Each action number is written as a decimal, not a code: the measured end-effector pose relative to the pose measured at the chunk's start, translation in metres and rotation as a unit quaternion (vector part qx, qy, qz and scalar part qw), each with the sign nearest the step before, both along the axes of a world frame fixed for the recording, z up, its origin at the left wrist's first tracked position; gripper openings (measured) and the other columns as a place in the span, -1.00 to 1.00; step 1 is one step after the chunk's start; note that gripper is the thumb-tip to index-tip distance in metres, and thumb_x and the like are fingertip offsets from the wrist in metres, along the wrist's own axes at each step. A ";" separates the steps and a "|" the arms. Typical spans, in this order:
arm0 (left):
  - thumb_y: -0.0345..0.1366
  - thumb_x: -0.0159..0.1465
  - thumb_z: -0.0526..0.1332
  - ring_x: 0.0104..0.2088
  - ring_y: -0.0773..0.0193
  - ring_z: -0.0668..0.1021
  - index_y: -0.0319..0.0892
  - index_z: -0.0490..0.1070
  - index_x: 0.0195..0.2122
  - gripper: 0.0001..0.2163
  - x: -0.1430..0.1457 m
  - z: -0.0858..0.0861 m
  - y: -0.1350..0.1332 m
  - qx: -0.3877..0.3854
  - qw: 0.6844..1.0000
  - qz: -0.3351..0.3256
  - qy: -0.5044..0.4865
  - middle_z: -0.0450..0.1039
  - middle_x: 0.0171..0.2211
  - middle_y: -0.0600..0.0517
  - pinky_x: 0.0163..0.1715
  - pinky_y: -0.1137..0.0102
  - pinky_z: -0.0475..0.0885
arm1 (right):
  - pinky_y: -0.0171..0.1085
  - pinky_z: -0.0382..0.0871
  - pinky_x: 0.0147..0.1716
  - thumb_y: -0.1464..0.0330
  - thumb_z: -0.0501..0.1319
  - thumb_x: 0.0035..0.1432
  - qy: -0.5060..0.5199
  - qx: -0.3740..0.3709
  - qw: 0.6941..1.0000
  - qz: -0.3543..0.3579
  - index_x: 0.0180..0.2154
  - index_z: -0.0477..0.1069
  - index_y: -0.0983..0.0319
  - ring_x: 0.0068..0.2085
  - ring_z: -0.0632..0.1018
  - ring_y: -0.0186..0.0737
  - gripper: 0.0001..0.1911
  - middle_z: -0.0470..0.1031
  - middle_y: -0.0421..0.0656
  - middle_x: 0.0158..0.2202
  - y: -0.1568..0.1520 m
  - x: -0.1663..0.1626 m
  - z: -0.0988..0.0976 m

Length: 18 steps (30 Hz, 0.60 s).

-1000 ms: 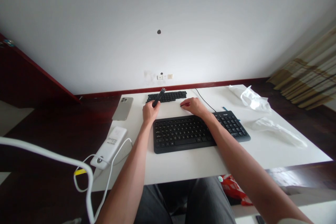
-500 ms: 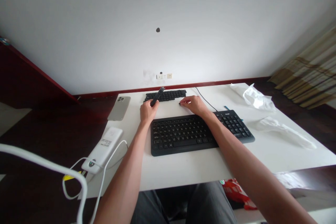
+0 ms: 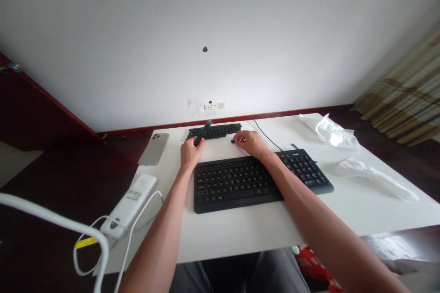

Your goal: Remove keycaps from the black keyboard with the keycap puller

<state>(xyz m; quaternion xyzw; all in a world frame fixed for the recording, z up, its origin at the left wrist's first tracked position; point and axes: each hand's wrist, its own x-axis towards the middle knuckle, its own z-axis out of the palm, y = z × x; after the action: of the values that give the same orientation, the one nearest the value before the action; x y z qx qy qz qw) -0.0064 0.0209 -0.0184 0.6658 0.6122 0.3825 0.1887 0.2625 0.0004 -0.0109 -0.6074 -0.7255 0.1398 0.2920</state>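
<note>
My left hand (image 3: 190, 152) is closed around a slim black stick-like tool (image 3: 203, 132) with a shiny tip pointing up and away. Just behind it, rows of loose black keycaps (image 3: 220, 131) lie close together on the white table. To the right of these rows, my right hand (image 3: 250, 143) pinches a small black keycap (image 3: 233, 141) at its fingertips, low over the tabletop. A black keyboard (image 3: 237, 183) lies nearer to me, and my right forearm crosses over it, hiding some of its keys.
A phone (image 3: 154, 150) and a white power bank (image 3: 129, 206) with a white cable (image 3: 125, 258) lie at the left. Crumpled white plastic bags (image 3: 333, 132) are on the right. A thin blue object (image 3: 294, 146) shows behind the keyboard, whose black cord (image 3: 266, 135) runs back.
The view has tilted up slightly, so the table sits lower. The keycap at my right fingertips shows more clearly now. My left hand keeps its hold on the black tool.
</note>
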 end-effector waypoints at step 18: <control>-0.13 0.32 0.21 -0.49 0.21 0.48 -0.11 0.48 -0.50 -0.72 0.001 0.002 0.000 -0.010 1.000 -0.005 -0.004 0.48 -0.55 0.03 -0.41 0.39 0.24 | -0.31 0.30 -0.29 0.39 0.25 0.23 -0.062 -0.052 0.996 -0.034 0.02 0.59 0.06 -0.29 0.58 -0.19 -0.66 0.65 -0.22 -0.29 0.002 -0.017 0.005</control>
<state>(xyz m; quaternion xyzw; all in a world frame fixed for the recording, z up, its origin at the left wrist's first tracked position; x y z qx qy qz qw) -0.0055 0.0207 -0.0167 0.6657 0.6116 0.3781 0.1996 0.2452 0.0023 -0.0061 -0.6534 -0.7130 0.1292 0.2190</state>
